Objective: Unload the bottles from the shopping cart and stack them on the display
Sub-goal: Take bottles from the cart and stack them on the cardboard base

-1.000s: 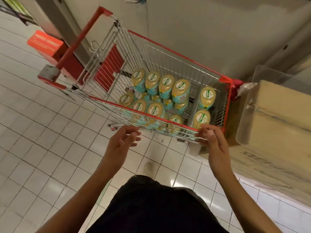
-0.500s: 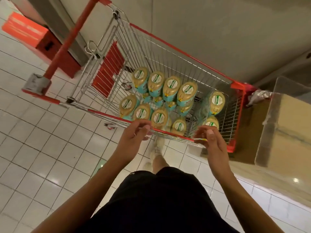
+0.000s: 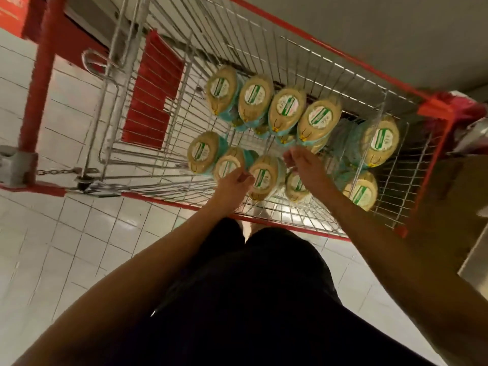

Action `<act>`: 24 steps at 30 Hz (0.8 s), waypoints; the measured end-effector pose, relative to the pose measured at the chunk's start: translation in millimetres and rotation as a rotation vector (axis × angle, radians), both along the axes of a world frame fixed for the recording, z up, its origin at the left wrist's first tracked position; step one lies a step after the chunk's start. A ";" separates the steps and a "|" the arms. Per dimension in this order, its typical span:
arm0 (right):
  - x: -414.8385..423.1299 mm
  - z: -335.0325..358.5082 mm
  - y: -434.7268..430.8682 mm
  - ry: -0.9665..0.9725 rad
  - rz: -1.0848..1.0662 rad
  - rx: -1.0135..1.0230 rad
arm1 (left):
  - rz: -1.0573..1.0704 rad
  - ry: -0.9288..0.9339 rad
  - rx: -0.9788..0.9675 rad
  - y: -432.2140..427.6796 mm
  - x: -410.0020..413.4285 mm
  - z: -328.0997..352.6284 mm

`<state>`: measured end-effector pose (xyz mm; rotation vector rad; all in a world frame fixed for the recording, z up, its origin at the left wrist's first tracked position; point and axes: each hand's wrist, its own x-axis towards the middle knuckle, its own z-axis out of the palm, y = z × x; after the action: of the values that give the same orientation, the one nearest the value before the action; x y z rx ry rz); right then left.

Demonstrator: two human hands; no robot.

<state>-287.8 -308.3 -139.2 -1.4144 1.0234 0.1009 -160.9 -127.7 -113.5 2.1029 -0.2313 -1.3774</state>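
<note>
About a dozen bottles (image 3: 254,97) stand on end in the shopping cart (image 3: 433,110), long axes pointing up toward the person, so only their tan, labelled ends face the hands. The left hand (image 3: 232,184) hovers at the near row, fingers loosely curled around nothing, with a near-row bottle (image 3: 265,177) just to its right. The right hand (image 3: 301,165) is also empty, fingers half bent, and lies farther in, its fingertips just short of a far-row bottle (image 3: 318,118). Each hand has a bottle within easy reach, so the grab probably comes from above.

White tiled floor (image 3: 52,247), grey wall (image 3: 396,27), black shorts (image 3: 264,299).
</note>
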 end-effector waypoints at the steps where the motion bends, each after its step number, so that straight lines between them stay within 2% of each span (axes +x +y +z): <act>1: 10.6 -19.1 -6.8 0.040 0.037 0.012 | 0.024 0.050 0.063 -3.9 1.7 -19.7; 5: 45.8 -83.2 -26.2 0.170 0.220 0.023 | 0.168 0.259 0.292 -18.3 6.3 -77.3; 8: 62.2 -114.3 -31.2 0.220 0.292 0.016 | 0.375 0.355 0.381 -27.3 6.0 -108.4; 11: 69.3 -145.6 -31.8 0.288 0.449 -0.006 | 0.495 0.373 0.442 -32.9 3.3 -129.8; 14: 71.5 -171.2 -32.1 0.326 0.519 -0.002 | 0.679 0.429 0.497 -37.6 -1.1 -141.2; 20: 67.6 -207.0 -32.7 0.367 0.560 -0.027 | 1.068 0.683 0.421 -49.3 -3.5 -151.0; 24: 62.0 -216.5 -40.4 0.381 0.588 -0.048 | 1.234 0.754 0.381 -59.3 -9.8 -161.2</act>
<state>-225.8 -348.7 -355.8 -1.7447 0.8826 0.8044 -170.7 -186.9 -274.7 1.2740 1.4510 -1.2564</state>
